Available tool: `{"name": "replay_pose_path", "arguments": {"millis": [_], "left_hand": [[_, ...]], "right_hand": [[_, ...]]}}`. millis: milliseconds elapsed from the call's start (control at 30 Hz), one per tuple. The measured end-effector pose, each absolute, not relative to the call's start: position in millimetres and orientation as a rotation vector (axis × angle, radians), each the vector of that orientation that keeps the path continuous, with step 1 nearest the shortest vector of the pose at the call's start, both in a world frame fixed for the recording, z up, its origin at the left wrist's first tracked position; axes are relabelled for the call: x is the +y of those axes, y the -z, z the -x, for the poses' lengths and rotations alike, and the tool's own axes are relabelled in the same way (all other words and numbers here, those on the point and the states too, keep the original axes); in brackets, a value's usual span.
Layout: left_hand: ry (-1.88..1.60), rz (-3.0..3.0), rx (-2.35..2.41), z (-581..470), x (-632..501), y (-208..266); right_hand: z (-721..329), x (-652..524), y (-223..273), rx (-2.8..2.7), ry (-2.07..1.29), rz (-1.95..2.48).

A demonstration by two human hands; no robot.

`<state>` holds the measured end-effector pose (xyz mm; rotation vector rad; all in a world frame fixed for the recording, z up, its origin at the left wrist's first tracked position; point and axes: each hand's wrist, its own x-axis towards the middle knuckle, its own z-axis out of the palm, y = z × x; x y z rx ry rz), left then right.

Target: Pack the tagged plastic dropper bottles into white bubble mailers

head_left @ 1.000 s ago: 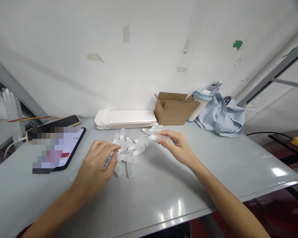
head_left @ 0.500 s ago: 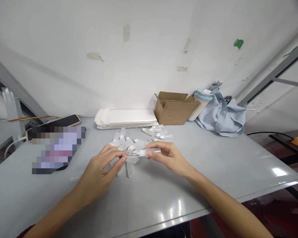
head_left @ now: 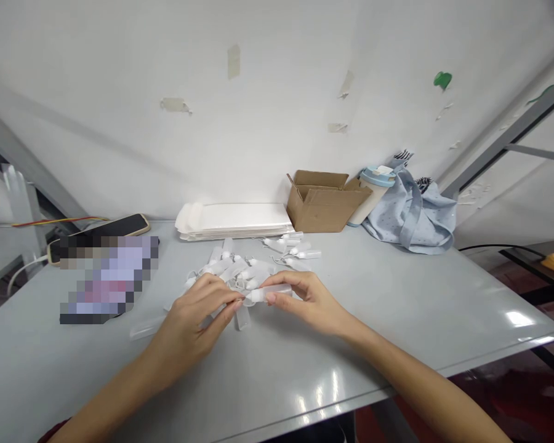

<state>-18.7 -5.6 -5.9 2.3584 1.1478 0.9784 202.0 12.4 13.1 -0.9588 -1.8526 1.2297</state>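
Note:
Between thumb and fingers, my right hand [head_left: 307,298] grips a small translucent dropper bottle [head_left: 279,291], lying sideways with its white neck toward the left. My left hand [head_left: 203,314] is pinched closed right at the bottle's tip; what its fingertips hold is too small to make out. Around and behind both hands lies a pile of similar small bottles [head_left: 233,269], some with thin loops at their necks. A few more bottles [head_left: 309,254] lie beyond my right hand. One clear piece [head_left: 145,328] rests left of my left hand, partly hidden by it.
At the back stand a stack of flat white boxes [head_left: 244,218], an open cardboard box [head_left: 325,209], a lidded cup [head_left: 369,194] and a light blue cloth bag [head_left: 410,215]. On the left lie a blurred-out phone [head_left: 115,271] and a dark device [head_left: 106,231] with a cable.
My right hand has brought the bottle slightly left and down, closer to the table's front. My left fingertips have moved a little right and lower, and no longer show the translucent piece beneath them.

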Motion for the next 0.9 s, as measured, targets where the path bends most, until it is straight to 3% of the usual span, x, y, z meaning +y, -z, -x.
{"name": "replay_pose_path", "arguments": {"millis": [533, 900], "left_hand": [[-0.979, -2.461, 0.963, 17.4, -7.5, 12.8], [-0.853, -2.586, 0.880, 12.9, -9.3, 28.4]], "right_hand": [[-204.2, 11.7, -13.6, -1.993, -1.261, 1.050], [-197.7, 6.1, -5.6, -2.189, -1.079, 1.055]]}}
